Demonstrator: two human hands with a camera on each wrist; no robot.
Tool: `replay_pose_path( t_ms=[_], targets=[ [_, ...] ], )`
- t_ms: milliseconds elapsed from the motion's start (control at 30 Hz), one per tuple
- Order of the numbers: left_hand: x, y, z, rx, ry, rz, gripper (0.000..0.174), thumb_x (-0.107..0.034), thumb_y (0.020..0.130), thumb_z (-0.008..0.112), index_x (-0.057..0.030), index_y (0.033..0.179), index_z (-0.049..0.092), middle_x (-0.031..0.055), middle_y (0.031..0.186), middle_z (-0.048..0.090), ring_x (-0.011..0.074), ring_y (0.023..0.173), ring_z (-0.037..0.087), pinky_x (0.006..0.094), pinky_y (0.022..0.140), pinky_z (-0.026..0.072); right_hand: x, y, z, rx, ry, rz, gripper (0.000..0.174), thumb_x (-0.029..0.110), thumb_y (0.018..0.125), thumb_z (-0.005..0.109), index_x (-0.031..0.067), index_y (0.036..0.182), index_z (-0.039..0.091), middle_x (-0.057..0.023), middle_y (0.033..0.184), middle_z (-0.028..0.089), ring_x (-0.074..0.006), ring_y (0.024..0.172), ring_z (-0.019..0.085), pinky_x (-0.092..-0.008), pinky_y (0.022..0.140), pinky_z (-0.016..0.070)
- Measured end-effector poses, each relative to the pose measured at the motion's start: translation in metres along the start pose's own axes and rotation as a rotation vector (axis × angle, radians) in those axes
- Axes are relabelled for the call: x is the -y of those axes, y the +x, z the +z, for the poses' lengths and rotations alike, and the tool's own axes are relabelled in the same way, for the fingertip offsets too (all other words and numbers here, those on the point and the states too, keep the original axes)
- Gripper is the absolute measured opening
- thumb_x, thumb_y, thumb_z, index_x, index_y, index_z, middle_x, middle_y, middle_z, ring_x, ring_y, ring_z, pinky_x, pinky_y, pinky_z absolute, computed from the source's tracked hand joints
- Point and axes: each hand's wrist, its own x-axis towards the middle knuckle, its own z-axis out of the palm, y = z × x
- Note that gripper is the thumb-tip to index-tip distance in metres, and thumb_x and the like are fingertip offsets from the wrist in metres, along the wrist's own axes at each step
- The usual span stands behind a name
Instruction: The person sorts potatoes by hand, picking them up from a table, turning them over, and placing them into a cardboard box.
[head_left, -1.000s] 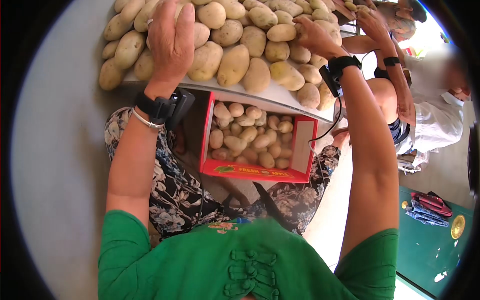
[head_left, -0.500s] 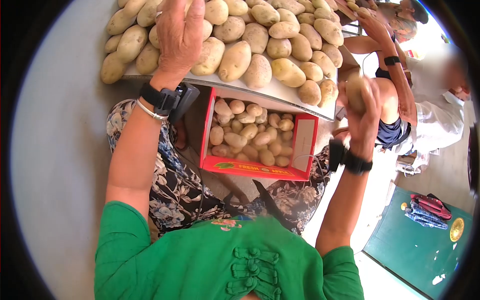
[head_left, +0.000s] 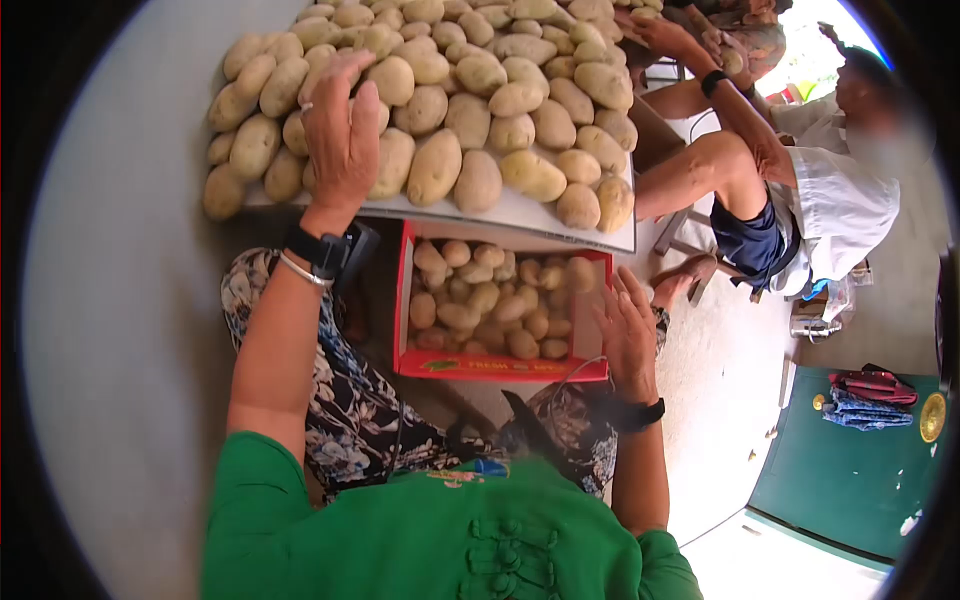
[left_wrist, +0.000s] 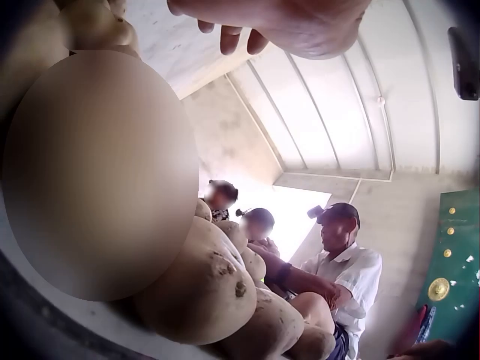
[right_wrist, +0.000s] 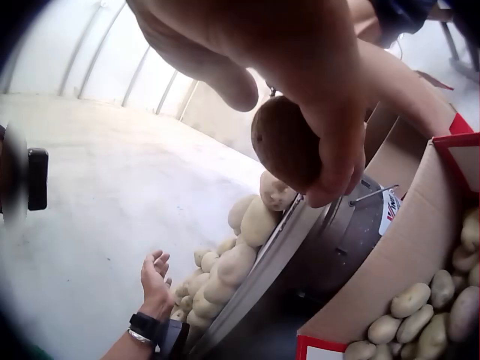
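Note:
My left hand [head_left: 340, 145] hovers at the near edge of the spread potatoes [head_left: 470, 120] with its fingers extended and no potato in its grasp. In the left wrist view its fingers hang loose above the pile. My right hand [head_left: 630, 335] is at the right end of a red-edged cardboard box [head_left: 405, 300], fingers straight and spread. A single potato [head_left: 580, 273] is just left of its fingertips, over the box. From the right wrist, that potato [right_wrist: 285, 142] shows between thumb and fingers, the thumb apart from it. Smaller potatoes [head_left: 485, 295] fill the box bottom.
The white tabletop edge [head_left: 420, 213] runs above the box, which stands between my knees. To the right sits a person in a white shirt [head_left: 845, 205]. A green door-like panel [head_left: 840, 480] with cloth items [head_left: 870, 400] is at the far right.
My right hand has picked a potato from the table's right side, swung it down toward me and over to the box, and its fingers have spread. The left hand stays by the pile.

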Motion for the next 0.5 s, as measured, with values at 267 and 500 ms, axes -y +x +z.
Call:
replay_pose_path(
  t_ms=[267,500],
  targets=[
    [-0.014,0.002,-0.001,0.060,-0.077,-0.130,0.030,-0.022,0.090,0.042,0.0010,0.107,0.051,0.0174,0.108,0.054,0.0328,0.103,0.049,0.0387,0.090,0.0370,0.023,0.074,-0.036,-0.273,-0.380,-0.178,0.038,0.023,0.090,0.047,0.0030,0.122,0.044,-0.0095,0.118,0.048,-0.0192,0.110,0.046,-0.0313,0.086,0.0403],
    [-0.012,-0.002,0.002,0.114,-0.037,-0.100,0.031,-0.021,0.090,0.041,0.0012,0.110,0.049,0.0170,0.111,0.053,0.0324,0.106,0.048,0.0385,0.093,0.0346,-0.035,0.186,-0.083,0.005,-0.795,-0.027,0.039,0.032,0.092,0.033,-0.0008,0.106,0.049,-0.0249,0.099,0.058,-0.0321,0.086,0.059,-0.0383,0.075,0.0471]
  ],
)
